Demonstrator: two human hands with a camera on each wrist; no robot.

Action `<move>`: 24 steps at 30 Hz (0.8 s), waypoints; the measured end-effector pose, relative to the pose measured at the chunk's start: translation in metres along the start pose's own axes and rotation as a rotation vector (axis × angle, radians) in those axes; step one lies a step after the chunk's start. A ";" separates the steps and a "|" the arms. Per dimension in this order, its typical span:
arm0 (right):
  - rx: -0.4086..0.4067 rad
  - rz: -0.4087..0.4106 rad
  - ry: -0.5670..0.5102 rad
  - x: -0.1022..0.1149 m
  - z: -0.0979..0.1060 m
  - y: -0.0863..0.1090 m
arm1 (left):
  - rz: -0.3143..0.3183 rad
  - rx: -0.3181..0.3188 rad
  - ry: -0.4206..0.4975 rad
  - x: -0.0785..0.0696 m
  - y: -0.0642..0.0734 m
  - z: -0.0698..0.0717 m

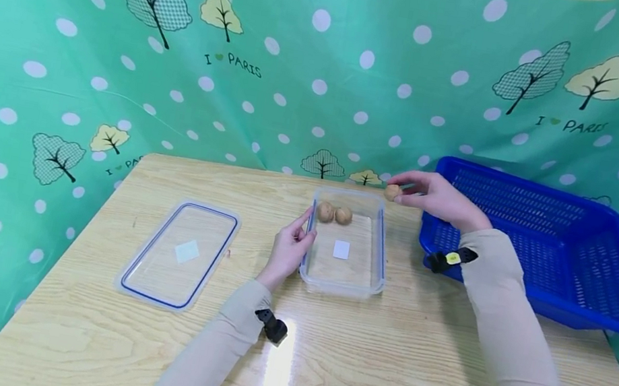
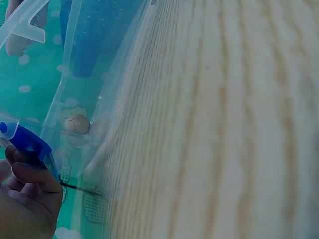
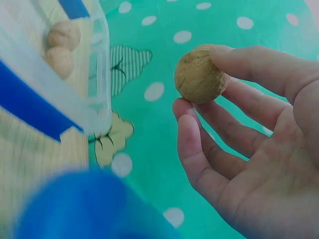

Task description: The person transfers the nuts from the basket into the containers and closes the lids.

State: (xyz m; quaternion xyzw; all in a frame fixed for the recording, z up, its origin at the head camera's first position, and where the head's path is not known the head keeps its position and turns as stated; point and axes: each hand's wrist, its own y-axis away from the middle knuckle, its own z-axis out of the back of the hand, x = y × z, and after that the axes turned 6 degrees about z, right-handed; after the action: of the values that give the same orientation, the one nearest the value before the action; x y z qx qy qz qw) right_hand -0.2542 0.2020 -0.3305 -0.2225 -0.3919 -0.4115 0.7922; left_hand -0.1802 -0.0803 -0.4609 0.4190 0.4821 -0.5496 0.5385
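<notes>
A clear plastic food container (image 1: 343, 287) with blue edging stands on the table. Two walnuts (image 1: 334, 213) lie side by side at its far left corner, and a white square (image 1: 341, 249) shows on its bottom. At the container's left side, my left hand (image 1: 287, 251) grips the blue side flap (image 2: 31, 144) with bent fingers. Beyond the far right corner, my right hand (image 1: 434, 197) holds a walnut (image 3: 199, 74) in the air, pinched between thumb and fingertips. That walnut is outside the container, close to its rim.
A clear lid (image 1: 179, 253) with a blue seal and a pale square lies flat to the left. On the right sits a large blue plastic basket (image 1: 610, 270), partly behind my right forearm. A green patterned cloth (image 1: 285, 45) hangs behind the wooden table (image 1: 376, 382).
</notes>
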 end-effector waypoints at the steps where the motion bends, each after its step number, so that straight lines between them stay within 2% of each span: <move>1: 0.000 0.002 -0.017 0.000 -0.003 -0.001 | -0.002 0.002 0.002 0.000 0.000 0.000; 13: 0.002 0.033 -0.128 0.000 -0.036 -0.021 | 0.027 0.013 -0.019 -0.001 0.002 0.000; 19: -0.041 0.041 -0.192 0.000 -0.053 -0.032 | 0.001 -0.003 -0.043 -0.002 0.002 0.000; 24: -0.085 0.009 -0.225 -0.008 -0.065 -0.037 | -0.027 -0.003 -0.046 -0.003 0.002 -0.002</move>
State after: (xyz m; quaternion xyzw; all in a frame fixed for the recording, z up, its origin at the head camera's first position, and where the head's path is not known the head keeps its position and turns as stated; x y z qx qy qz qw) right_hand -0.2591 0.1412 -0.3742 -0.3022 -0.4595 -0.3966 0.7350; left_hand -0.1781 -0.0774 -0.4581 0.3987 0.4760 -0.5656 0.5428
